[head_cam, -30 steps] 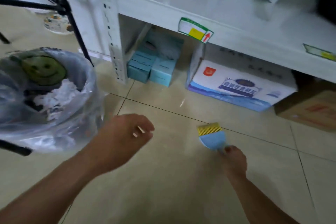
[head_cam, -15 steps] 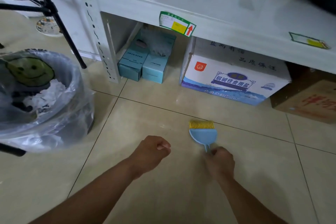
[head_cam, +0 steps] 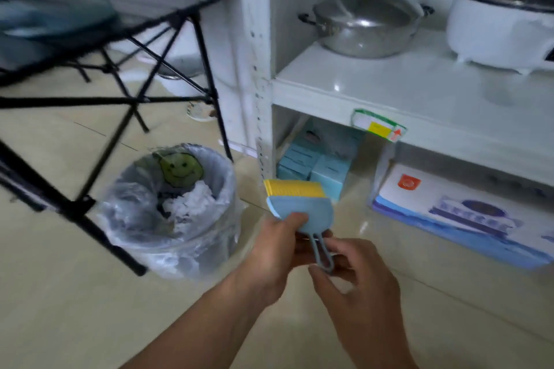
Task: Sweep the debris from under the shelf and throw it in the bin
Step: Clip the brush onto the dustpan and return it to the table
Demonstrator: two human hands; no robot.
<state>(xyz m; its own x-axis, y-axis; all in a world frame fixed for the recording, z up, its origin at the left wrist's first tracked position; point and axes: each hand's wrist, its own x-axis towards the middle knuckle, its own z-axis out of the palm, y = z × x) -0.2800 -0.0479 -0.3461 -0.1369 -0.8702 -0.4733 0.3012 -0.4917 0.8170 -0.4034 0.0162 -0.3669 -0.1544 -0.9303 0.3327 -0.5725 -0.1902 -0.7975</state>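
Debris isn't visible on the floor; brush (head_cam: 299,206) is lifted beside the bin (head_cam: 174,206), left hand (head_cam: 278,251) closed on its head, right hand (head_cam: 356,272) pinching the handle. Best settle one firm grip before sweeping under the shelf (head_cam: 419,99)

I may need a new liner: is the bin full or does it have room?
Has room: the bin holds white crumpled waste below its rim.

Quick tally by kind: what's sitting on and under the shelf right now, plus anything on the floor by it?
Cooking pots on the shelf: 2 (steel pot, white electric cooker)
Boxes under the shelf: 2 groups (blue box stack, white-and-blue carton)
Lined bins on the floor: 1 (bin)
Total: 5
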